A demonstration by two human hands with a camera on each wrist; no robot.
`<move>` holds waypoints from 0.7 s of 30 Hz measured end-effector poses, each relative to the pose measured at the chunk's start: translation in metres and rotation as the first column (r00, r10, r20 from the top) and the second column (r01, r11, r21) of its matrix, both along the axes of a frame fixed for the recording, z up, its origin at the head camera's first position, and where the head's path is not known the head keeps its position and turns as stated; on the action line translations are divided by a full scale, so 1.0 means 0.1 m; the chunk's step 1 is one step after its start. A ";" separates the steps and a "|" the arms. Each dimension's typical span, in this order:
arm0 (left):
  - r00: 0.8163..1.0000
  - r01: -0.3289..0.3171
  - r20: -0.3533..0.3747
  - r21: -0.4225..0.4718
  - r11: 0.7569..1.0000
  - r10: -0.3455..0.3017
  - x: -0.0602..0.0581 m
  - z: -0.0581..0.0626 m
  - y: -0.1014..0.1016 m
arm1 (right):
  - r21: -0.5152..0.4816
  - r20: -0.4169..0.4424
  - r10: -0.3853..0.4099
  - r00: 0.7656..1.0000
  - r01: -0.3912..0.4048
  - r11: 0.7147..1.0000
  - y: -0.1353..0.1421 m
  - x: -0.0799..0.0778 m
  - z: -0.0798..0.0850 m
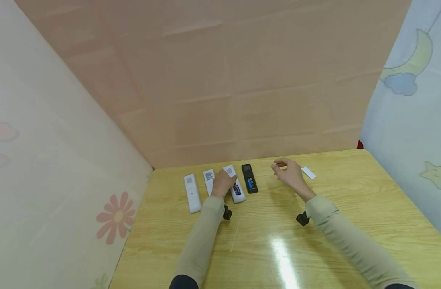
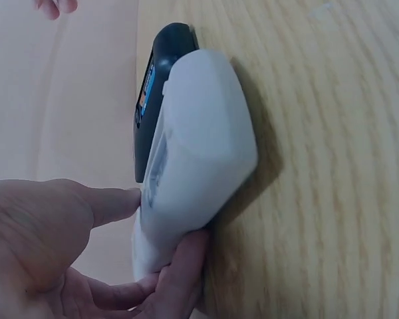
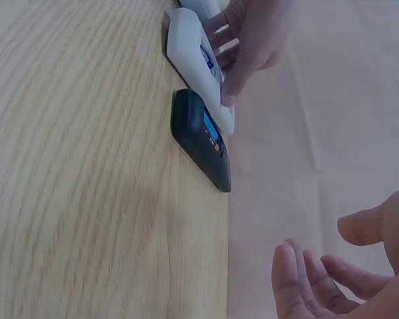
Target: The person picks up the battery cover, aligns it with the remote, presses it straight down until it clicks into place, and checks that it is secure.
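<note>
I have the left hand [image 1: 223, 183] pinching the white remote control [image 1: 239, 198] on the table [image 1: 249, 257]; I'd hold it steady (thumb clear of the batteries [image 1: 236, 189]). Rightward come the black remote control [image 1: 247, 173] and the right hand [image 1: 290, 174], fingers parted, empty, near a white cover [image 1: 308, 172].

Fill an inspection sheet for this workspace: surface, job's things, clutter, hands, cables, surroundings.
Surface: wood-grain table, bright glare at near middle.
Job's things: third white remote from left and black remote, both with open battery compartments, batteries inside; leftmost white remote; second white remote, partly hidden; small white piece at right.
Clutter: nothing seen.
Hands: left hand grips the third white remote; right hand holds nothing, fingers loosely curled.
Cables: nothing seen.
Surroundings: brown backdrop behind, patterned left wall and right wall.
</note>
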State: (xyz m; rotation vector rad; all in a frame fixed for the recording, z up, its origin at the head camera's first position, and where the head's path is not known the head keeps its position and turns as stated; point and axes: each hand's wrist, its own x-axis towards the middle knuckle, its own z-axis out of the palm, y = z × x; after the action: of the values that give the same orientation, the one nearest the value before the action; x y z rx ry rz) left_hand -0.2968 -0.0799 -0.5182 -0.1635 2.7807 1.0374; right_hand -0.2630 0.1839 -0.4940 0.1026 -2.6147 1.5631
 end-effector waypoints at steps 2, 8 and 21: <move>1.000 -0.009 0.007 0.024 1.000 0.009 -0.01 -0.01 -0.01 | 0.016 -0.004 0.006 1.000 -0.005 1.000 0.05 0.00 0.00; 0.999 -0.032 0.011 0.043 0.999 0.031 -0.06 -0.05 -0.02 | 0.029 -0.024 0.000 1.000 0.001 1.000 0.18 -0.01 0.03; 1.000 -0.028 -0.002 0.094 0.995 0.029 -0.09 -0.14 -0.03 | 0.112 -0.015 -0.063 0.998 0.064 0.992 0.38 -0.05 0.08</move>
State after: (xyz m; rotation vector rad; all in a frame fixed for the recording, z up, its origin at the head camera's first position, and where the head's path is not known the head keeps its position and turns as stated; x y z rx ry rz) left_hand -0.3060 -0.0826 -0.5318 -0.1898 2.7332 1.1730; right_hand -0.2682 0.2214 -0.4858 0.0351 -2.6690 1.3908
